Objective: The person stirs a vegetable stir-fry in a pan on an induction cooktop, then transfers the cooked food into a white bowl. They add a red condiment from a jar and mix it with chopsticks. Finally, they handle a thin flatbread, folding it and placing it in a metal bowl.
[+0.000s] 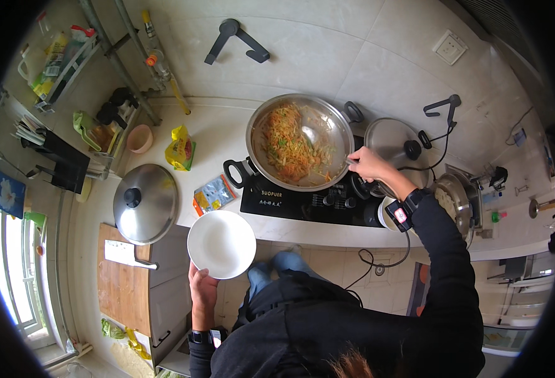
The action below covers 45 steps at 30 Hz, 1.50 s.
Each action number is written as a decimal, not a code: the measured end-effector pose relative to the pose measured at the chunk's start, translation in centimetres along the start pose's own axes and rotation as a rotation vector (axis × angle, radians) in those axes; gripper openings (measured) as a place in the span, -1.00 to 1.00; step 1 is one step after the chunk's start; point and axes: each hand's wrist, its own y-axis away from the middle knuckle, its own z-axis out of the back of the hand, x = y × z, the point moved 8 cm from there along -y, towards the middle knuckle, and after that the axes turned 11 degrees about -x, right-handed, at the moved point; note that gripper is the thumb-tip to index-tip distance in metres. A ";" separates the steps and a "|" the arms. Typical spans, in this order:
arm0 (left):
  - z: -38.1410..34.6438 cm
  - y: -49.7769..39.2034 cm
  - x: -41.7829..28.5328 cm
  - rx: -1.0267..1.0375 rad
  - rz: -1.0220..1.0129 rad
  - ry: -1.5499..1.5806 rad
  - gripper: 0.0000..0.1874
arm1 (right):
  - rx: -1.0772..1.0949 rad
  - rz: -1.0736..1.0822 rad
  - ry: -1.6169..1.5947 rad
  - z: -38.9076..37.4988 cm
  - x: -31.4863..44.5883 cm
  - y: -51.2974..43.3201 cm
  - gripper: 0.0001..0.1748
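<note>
My left hand (204,286) grips the rim of a white bowl (221,244), which has nothing in it. The bowl is held out in front of the counter edge. Over the right rim of a stainless steel wok, my right hand (371,164) is closed around the end of a metal utensil handle (351,161); its working end is hard to make out. Shredded orange and green vegetables (289,141) lie in the wok (254,115), mostly toward its left side. The wok stands on a black cooktop (282,202).
A domed steel lid (145,203) rests left on the counter, near a cleaver (121,253) on a wooden cutting board (124,293). A yellow bag (180,149) and a flat packet (214,193) lie between lid and wok. Another lidded pot (391,137) stands right.
</note>
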 end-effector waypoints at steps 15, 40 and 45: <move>-5.4 -2.3 -1.8 0.103 -0.037 -0.091 -0.28 | 0.250 -0.290 -1.003 -11.0 2.1 0.0 -0.86; -15.5 -13.4 -4.5 -0.017 -0.151 -0.258 -0.32 | -0.026 -0.241 -0.892 -3.2 -0.6 10.8 -0.56; -18.2 -15.3 -1.8 -0.014 -0.154 -0.309 -0.27 | -0.105 -0.187 -0.858 -0.4 1.0 12.8 -0.51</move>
